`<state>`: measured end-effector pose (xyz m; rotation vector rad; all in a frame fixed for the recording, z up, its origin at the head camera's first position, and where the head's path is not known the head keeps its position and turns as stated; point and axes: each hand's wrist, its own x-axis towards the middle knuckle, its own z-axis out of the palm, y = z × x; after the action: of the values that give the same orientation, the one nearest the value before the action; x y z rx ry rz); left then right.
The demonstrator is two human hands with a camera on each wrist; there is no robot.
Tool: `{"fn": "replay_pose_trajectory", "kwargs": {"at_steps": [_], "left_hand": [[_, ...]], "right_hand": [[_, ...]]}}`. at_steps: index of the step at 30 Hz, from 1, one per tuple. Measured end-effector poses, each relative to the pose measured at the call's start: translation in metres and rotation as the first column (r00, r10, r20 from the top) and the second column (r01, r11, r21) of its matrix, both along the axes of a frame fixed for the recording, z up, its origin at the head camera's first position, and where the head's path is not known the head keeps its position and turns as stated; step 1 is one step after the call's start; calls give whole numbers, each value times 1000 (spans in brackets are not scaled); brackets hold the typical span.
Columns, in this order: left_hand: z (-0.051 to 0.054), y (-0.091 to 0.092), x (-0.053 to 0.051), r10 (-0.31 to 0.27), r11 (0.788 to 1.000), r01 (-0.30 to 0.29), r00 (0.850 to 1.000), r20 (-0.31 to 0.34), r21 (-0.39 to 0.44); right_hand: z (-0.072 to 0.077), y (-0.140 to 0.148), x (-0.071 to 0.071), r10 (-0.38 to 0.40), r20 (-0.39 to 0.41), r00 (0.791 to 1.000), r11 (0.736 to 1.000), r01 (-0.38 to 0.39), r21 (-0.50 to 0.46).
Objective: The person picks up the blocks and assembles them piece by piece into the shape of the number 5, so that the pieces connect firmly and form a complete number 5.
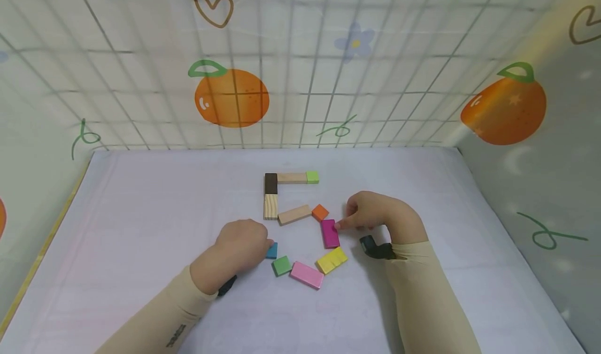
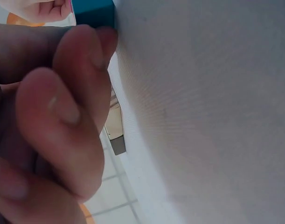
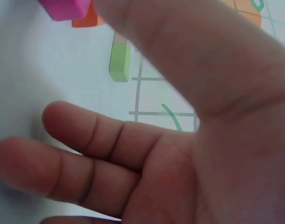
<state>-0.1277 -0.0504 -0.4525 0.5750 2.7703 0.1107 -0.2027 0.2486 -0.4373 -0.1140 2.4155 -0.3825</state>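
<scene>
Wooden blocks lie in a line shaped like a figure 5 on the white table. My left hand (image 1: 244, 244), fingers curled, holds a blue block (image 1: 272, 251) at the line's lower left end; most of that block is hidden under it in the head view. In the left wrist view the blue block (image 2: 93, 13) shows just beyond the fingertips. With one extended finger my right hand (image 1: 375, 216) touches the magenta block (image 1: 331, 233), its other fingers loosely bent. Between the hands lie a green block (image 1: 282, 266), a pink block (image 1: 307, 275) and a yellow block (image 1: 332, 260).
Farther back are a dark brown block (image 1: 271, 183), a striped wood block (image 1: 271, 207), a plain wood block (image 1: 292, 178) and a light green block (image 1: 312, 177). Another plain block (image 1: 295, 215) and an orange block (image 1: 320, 212) lie in the middle. A patterned curtain (image 1: 291, 57) stands behind.
</scene>
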Motion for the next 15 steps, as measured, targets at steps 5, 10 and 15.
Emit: {"fn": "replay_pose_trajectory", "kwargs": {"at_steps": [5,10,15], "left_hand": [[0,0,0,-8,1000,8,1000,-13,-8],[0,-1,1,-21,1000,21,1000,-19,0],[1,0,1,-29,1000,29,999,-30,-7]], "right_hand": [[0,1,0,2,-3,1000,1000,-2,-5],[-1,2,0,8,-12,1000,1000,-8,-17],[0,1,0,6,-7,1000,1000,-6,-19]]}}
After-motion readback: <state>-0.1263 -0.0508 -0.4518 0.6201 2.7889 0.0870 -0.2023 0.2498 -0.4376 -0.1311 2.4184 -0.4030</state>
